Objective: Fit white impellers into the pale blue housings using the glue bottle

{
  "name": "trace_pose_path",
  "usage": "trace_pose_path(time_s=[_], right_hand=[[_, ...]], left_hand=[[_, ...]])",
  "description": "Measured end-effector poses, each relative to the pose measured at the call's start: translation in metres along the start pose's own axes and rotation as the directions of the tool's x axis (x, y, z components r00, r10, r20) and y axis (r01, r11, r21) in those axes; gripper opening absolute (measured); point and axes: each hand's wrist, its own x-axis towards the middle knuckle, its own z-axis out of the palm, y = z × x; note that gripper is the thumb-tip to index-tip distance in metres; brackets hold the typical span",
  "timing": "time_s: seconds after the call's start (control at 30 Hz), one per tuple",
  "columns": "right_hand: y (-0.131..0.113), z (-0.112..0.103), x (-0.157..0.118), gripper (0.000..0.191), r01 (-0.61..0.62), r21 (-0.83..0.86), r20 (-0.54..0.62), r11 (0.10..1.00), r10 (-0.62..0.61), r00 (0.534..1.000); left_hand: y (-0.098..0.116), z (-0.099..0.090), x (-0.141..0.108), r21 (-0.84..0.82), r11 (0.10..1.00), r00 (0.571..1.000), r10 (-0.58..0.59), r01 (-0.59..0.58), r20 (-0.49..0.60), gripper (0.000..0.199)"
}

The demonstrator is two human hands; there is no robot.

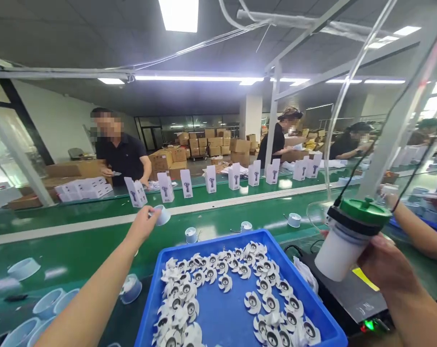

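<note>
My left hand [146, 222] reaches over the green conveyor and pinches a light blue plastic cup [163, 215] by its edge. On the right, my right hand [388, 258] is wrapped round a white dispenser bottle [343, 248] with a green lid and a clear tube running up from it. The bottle tilts over a black box [364, 294]. Between my arms sits a blue tray [221, 315] holding several white fan wheels [252, 302]. A few light blue cups with wires [191, 235] stand on the conveyor behind the tray.
Several white printed boxes [211, 179] stand in a row along the conveyor [106, 241]. More light blue cups [48, 302] lie at the lower left. People [122, 149] work across the line, and another person's arm [417, 226] is at the right. A tube and cables hang at the right.
</note>
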Motion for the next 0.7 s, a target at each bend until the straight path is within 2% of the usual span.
trace_pose_path(time_s=[0.1,0.17,0.23,0.3,0.37,0.47,0.5,0.53,0.6,0.63,0.7], right_hand=[[0.001,0.009,-0.011,0.06,-0.131,0.183,0.042,0.974,0.125,0.991],[-0.002,0.021,-0.019,0.073,-0.213,0.26,0.099,0.942,0.194,0.976],[-0.006,0.035,-0.025,0.078,-0.284,0.308,0.134,0.908,0.254,0.958],[-0.011,0.048,-0.029,0.073,-0.328,0.339,0.128,0.882,0.302,0.945],[-0.015,0.058,-0.032,0.071,-0.349,0.351,0.11,0.869,0.332,0.937],[-0.023,0.064,-0.035,0.076,-0.348,0.334,0.085,0.876,0.34,0.937],[-0.027,0.065,-0.036,0.078,-0.339,0.324,0.076,0.883,0.333,0.94],[-0.03,0.065,-0.037,0.08,-0.327,0.312,0.067,0.892,0.322,0.944],[-0.038,0.066,-0.038,0.084,-0.315,0.283,0.072,0.906,0.307,0.949],[-0.042,0.066,-0.038,0.087,-0.32,0.275,0.083,0.907,0.309,0.947],[-0.047,0.066,-0.04,0.089,-0.348,0.281,0.122,0.895,0.326,0.937]], left_hand=[[0.002,-0.014,-0.043,-0.104,0.995,0.998,-0.003,-0.003,-0.059,0.038],[0.006,-0.011,-0.081,-0.104,0.994,0.998,0.039,-0.044,-0.053,0.04],[0.01,0.002,-0.114,-0.055,0.994,0.996,0.09,-0.089,0.006,0.034],[0.013,0.016,-0.138,-0.007,0.993,0.988,0.114,-0.114,0.106,0.029],[0.014,0.024,-0.152,0.013,0.993,0.975,0.112,-0.117,0.194,0.028],[0.024,0.022,-0.162,-0.003,0.985,0.941,0.166,-0.173,0.294,0.03],[0.03,0.02,-0.164,-0.036,0.973,0.907,0.226,-0.229,0.356,0.031],[0.037,0.018,-0.166,-0.082,0.952,0.851,0.301,-0.295,0.43,0.031],[0.055,0.024,-0.169,-0.171,0.892,0.687,0.434,-0.419,0.583,0.031],[0.064,0.031,-0.17,-0.189,0.867,0.606,0.463,-0.461,0.647,0.031],[0.081,0.054,-0.173,-0.171,0.839,0.487,0.452,-0.516,0.748,0.041]])
